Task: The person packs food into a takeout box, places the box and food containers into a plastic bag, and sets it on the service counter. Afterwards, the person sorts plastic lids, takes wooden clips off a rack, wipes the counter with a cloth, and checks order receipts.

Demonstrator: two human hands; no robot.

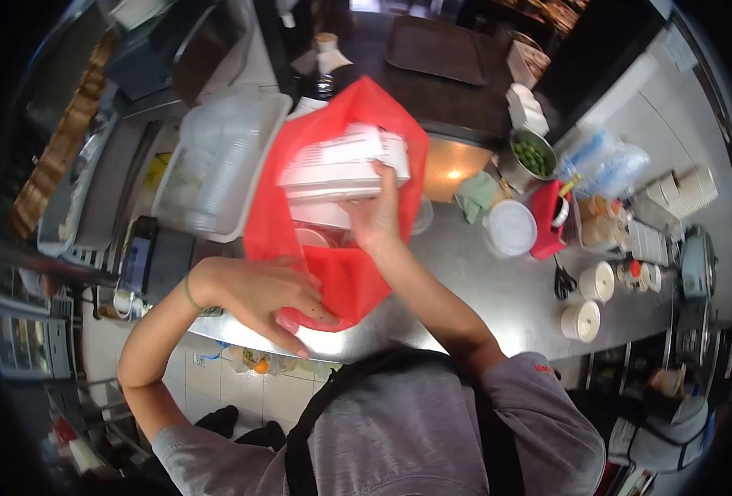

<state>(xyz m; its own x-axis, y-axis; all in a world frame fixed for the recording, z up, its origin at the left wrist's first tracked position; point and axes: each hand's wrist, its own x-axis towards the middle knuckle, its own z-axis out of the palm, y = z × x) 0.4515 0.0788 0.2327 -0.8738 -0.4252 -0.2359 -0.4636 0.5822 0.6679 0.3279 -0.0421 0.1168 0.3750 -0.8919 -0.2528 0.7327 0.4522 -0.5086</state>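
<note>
Left arm (pixel 159 343): bare below the sleeve, elbow bent out to the left, forearm running far and rightward. Left wrist (pixel 203 283): flexed. Left hand (pixel 259 296): back upward, fingers partly bent, pointing right and near; some fingertips hidden. Right arm (pixel 436 302): extended far and leftward. Right hand (pixel 373 217): beyond the left, thumb pointing far, fingers toward the left, grip closed.

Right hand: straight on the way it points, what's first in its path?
The right hand would likely first press the white box it touches, then perhaps the red bag; depth is unclear.
</note>
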